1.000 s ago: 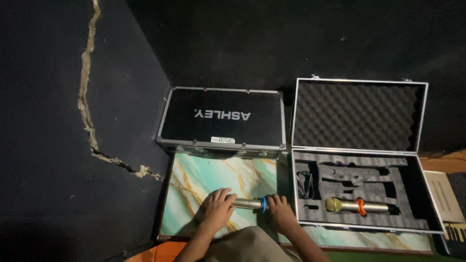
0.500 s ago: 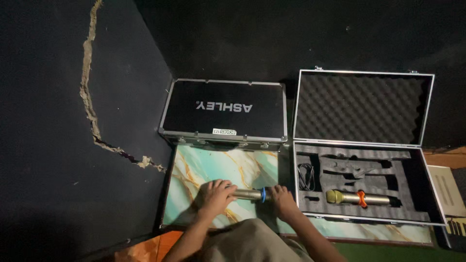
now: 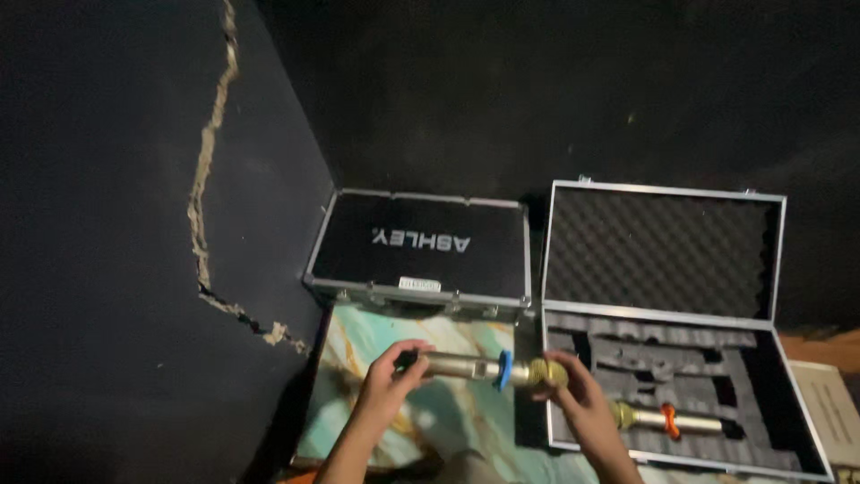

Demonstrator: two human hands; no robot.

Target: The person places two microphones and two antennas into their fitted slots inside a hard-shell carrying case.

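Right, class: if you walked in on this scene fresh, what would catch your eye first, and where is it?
The microphone with a blue ring, held level between the left hand and right hand, low in the middle. Right of it lies an open foam-lined case holding a second microphone with an orange ring. A pale crack runs down the dark wall at left.

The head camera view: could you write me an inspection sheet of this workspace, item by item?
Surface: marbled teal and cream top, dimly lit.
Job's things: gold handheld microphone with a blue ring, held level above the surface by both hands.
Clutter: open foam-lined metal-edged case on the right, with a second gold microphone with an orange ring lying in its lower foam; closed black metal-edged case behind.
Hands: left hand grips the handle end; right hand grips the grille end.
Cables: nothing seen.
Surroundings: dark wall with a long pale crack; a pale sheet at the right edge.
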